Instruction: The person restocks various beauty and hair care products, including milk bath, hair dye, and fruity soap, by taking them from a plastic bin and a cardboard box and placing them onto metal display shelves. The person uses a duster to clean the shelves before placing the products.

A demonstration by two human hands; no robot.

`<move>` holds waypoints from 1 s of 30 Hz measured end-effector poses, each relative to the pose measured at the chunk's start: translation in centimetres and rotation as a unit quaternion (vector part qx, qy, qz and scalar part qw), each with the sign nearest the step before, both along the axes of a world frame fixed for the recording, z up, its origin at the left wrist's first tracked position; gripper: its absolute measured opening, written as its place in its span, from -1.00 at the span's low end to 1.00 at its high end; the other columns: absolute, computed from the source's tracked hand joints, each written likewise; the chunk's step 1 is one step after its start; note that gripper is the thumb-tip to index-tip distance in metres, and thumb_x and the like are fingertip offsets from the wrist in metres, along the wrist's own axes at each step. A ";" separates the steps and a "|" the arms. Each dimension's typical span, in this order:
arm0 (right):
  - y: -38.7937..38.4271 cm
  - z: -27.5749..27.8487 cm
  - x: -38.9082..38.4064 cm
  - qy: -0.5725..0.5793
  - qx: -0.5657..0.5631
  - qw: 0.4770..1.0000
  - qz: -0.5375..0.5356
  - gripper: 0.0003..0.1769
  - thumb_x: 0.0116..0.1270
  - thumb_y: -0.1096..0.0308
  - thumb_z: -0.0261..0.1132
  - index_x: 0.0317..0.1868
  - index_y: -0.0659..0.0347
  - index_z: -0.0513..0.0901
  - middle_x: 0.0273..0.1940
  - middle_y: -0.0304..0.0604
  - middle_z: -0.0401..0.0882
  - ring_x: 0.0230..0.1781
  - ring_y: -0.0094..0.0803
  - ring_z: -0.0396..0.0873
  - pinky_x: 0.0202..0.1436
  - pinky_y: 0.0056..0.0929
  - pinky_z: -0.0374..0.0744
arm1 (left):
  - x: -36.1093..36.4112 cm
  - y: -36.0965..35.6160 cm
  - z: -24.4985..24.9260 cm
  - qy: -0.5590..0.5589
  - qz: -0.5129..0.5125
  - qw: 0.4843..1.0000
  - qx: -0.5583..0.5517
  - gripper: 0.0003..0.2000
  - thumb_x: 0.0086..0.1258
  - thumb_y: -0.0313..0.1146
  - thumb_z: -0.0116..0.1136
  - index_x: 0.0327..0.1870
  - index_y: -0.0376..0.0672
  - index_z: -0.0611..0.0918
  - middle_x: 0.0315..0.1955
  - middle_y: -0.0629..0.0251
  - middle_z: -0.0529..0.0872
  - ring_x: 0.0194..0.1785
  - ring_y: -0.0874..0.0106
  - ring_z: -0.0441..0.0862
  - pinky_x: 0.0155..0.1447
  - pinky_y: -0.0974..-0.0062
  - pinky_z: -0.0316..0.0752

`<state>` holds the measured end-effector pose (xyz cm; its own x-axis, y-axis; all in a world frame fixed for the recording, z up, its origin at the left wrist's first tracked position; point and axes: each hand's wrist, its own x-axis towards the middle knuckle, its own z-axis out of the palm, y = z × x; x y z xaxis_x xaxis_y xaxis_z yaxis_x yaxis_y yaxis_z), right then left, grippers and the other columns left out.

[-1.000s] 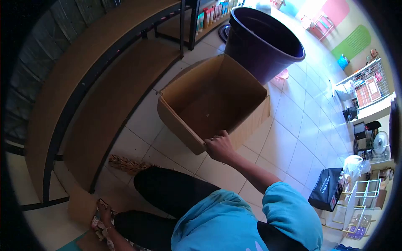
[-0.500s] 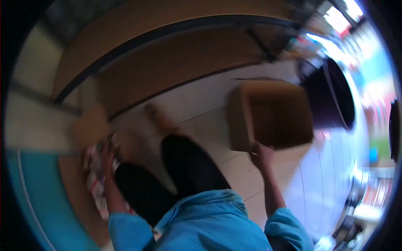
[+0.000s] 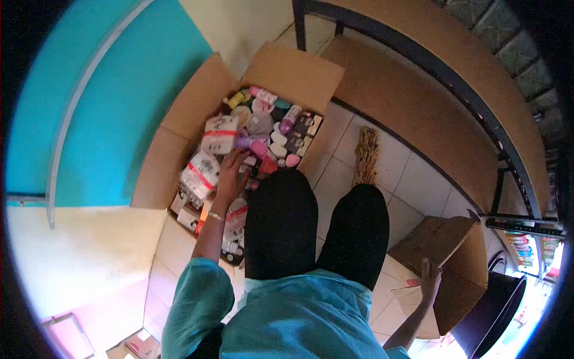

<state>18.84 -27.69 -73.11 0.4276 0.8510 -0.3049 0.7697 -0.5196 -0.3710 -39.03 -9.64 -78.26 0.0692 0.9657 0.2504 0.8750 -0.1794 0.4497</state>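
Observation:
A big cardboard box [image 3: 162, 158] with raised flaps stands left of my knees, packed with cosmetics. My left hand [image 3: 230, 179] reaches over its contents, fingers apart, touching the goods. Around it lie white plastic-wrapped packs [image 3: 220, 134], a pink bottle [image 3: 260, 149], a purple-capped roll-on bottle [image 3: 290, 119] and several small jars. Off to the right, my right hand [image 3: 430, 278] is closed on the edge of a second cardboard box [image 3: 463, 290], which is tilted; its inside is only partly visible.
A low brown shelf [image 3: 412, 99] with a dark metal frame runs along the back. A bristly brush head [image 3: 366, 155] lies on the tiled floor before my knees. Behind the second box is a black bucket [image 3: 496, 311]. A teal panel [image 3: 143, 78] borders the left.
The view has swung left, bringing the packed box into full sight. My left hand stays over its contents; my right hand still grips the other box, now seen lower right.

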 end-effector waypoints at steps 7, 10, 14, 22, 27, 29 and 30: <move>2.9 3.3 -4.9 -0.378 0.200 0.902 0.052 -0.50 -0.08 0.44 0.25 -0.02 0.19 0.43 -0.03 0.12 0.35 0.04 -0.08 0.30 0.13 -0.27 0.27 | 7.1 4.6 8.6 -0.152 -0.050 0.986 0.043 -0.66 0.12 -0.55 0.01 -0.03 -0.22 0.46 -0.02 0.08 0.46 0.12 0.17 0.35 0.20 0.34 0.19; 3.5 -5.0 -7.6 0.039 0.288 0.948 -0.130 -0.46 0.03 0.33 0.25 0.07 0.16 0.33 0.01 0.06 0.29 0.04 -0.15 0.26 0.13 -0.27 0.24 | 12.0 5.4 12.9 -0.198 -0.102 0.974 0.029 -0.67 0.14 -0.57 -0.02 -0.02 -0.23 0.46 -0.06 0.09 0.50 0.09 0.20 0.39 0.17 0.36 0.22; 3.0 -19.6 -14.6 -0.028 0.054 0.989 0.134 -0.12 -0.10 -0.13 0.30 0.13 0.24 0.22 0.02 0.07 0.29 0.04 -0.12 0.30 0.07 -0.22 0.32 | 15.9 4.8 14.1 -0.259 -0.163 0.951 0.039 -0.76 0.14 -0.59 -0.04 -0.13 -0.24 0.50 -0.15 0.12 0.55 0.00 0.25 0.46 0.08 0.40 0.30; 3.1 -20.2 -20.2 0.141 0.000 0.983 -0.115 -0.78 0.22 0.23 0.04 -0.28 0.20 0.47 -0.48 0.10 0.51 -0.46 0.06 0.49 -0.44 -0.16 0.45 | 13.4 -1.5 14.8 -0.198 -0.130 0.968 -0.082 -0.79 0.16 -0.58 -0.04 -0.16 -0.25 0.48 -0.28 0.18 0.59 -0.14 0.31 0.52 -0.05 0.46 0.38; 2.7 -1.6 -16.9 0.236 0.054 0.959 -0.146 -0.74 0.16 0.19 0.18 -0.36 0.25 0.51 -0.61 0.01 0.47 -0.59 -0.19 0.48 -0.54 -0.30 0.39 | 15.8 -4.5 19.9 -0.359 -0.040 0.906 -0.219 -0.71 0.15 -0.52 0.05 -0.06 -0.24 0.45 -0.18 0.24 0.55 -0.07 0.45 0.48 -0.03 0.50 0.37; 0.4 2.4 -15.7 0.251 0.062 0.959 -0.118 -0.74 0.13 0.22 0.22 -0.36 0.28 0.53 -0.62 -0.09 0.48 -0.62 -0.43 0.42 -0.54 -0.37 0.38 | 18.6 -4.9 20.9 -0.416 -0.032 0.869 -0.264 -0.58 0.11 -0.45 0.15 0.03 -0.21 0.38 -0.07 0.24 0.47 -0.01 0.43 0.44 0.02 0.53 0.35; 0.0 5.1 -15.2 0.301 0.063 0.945 -0.114 -0.68 0.12 0.12 0.19 -0.40 0.26 0.54 -0.59 -0.06 0.51 -0.60 -0.36 0.45 -0.51 -0.34 0.39 | 19.9 -5.0 20.7 -0.436 -0.023 0.858 -0.270 -0.54 0.10 -0.44 0.18 0.06 -0.19 0.35 -0.05 0.22 0.46 0.02 0.40 0.42 0.05 0.52 0.33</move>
<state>3.60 -27.74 -67.97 0.3860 0.8030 -0.4540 0.2721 -0.5694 -0.7757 -19.17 -14.59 -57.57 0.1245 0.9582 -0.2575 0.1607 0.2366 0.9582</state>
